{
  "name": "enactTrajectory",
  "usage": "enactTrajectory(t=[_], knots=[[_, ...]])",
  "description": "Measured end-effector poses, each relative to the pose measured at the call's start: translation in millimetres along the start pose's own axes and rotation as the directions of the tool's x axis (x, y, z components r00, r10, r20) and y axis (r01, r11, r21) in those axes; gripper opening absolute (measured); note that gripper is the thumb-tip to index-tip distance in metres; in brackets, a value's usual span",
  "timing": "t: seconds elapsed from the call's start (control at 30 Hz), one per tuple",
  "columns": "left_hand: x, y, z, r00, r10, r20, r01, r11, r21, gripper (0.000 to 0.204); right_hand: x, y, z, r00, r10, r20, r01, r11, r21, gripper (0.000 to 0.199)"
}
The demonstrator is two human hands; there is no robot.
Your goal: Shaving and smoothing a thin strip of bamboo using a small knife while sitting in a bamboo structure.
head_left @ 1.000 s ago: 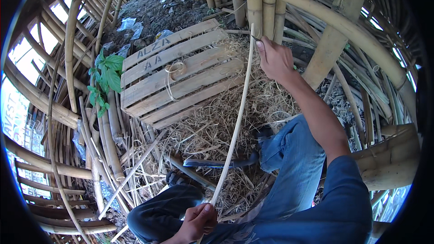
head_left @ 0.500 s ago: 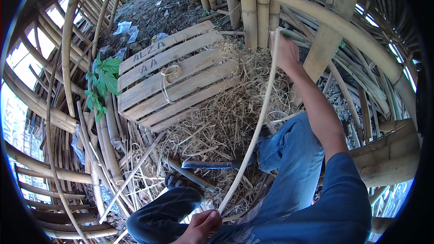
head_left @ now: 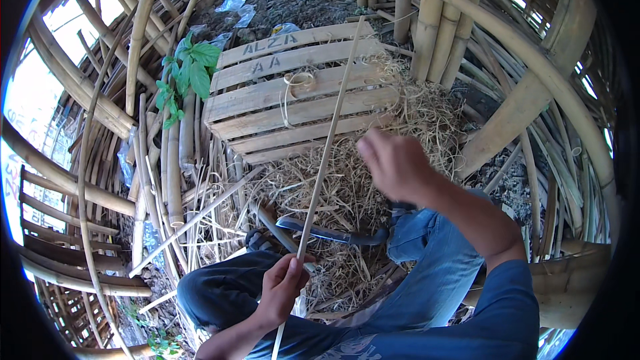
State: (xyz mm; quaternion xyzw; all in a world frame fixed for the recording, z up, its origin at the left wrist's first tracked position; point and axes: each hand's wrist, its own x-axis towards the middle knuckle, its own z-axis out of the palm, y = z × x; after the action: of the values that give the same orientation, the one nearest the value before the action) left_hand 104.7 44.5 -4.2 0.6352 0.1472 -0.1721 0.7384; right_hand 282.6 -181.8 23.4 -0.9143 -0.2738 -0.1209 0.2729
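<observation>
A long, pale bamboo strip [head_left: 331,127] rises from my lap, its far end in front of the slatted crate. My left hand [head_left: 283,283] is closed around its lower part, and a short tail hangs below the fist. To the right of the strip, clear of it, my right hand [head_left: 398,168] hovers over the shavings. Its fingers look curled but are smeared by motion, so I cannot make out their grip. A large knife [head_left: 327,233] with a dark blade and handle lies between my feet, behind the strip. Next to it rests a bamboo tube piece [head_left: 272,225].
Beyond the shavings [head_left: 360,190] stands a wooden slatted crate [head_left: 267,103] with a curled strip [head_left: 300,82] on top. Bamboo poles [head_left: 443,20] stand behind it, and a curved pole [head_left: 527,60] arches across the right. A leafy plant [head_left: 193,70] grows at the left.
My right hand has come off the strip's upper end and moved down and nearer. My left hand has risen with the strip, which now stands straighter and farther left. The view has shifted.
</observation>
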Motion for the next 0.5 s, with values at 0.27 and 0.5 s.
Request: enactTrajectory(t=[0.27,0.5], knots=[[8.7,14.2,9.7,0.997,-0.052,0.051,0.059,0.987,-0.152,0.02,-19.6,-38.5,21.8,0.978,-0.208,0.02,0.206,0.975,0.083,0.023],[11.1,26.1,16.9,0.997,-0.035,0.07,0.055,0.944,-0.326,0.017,-22.8,-43.8,34.1,0.961,-0.274,0.033,0.266,0.951,0.155,0.019]])
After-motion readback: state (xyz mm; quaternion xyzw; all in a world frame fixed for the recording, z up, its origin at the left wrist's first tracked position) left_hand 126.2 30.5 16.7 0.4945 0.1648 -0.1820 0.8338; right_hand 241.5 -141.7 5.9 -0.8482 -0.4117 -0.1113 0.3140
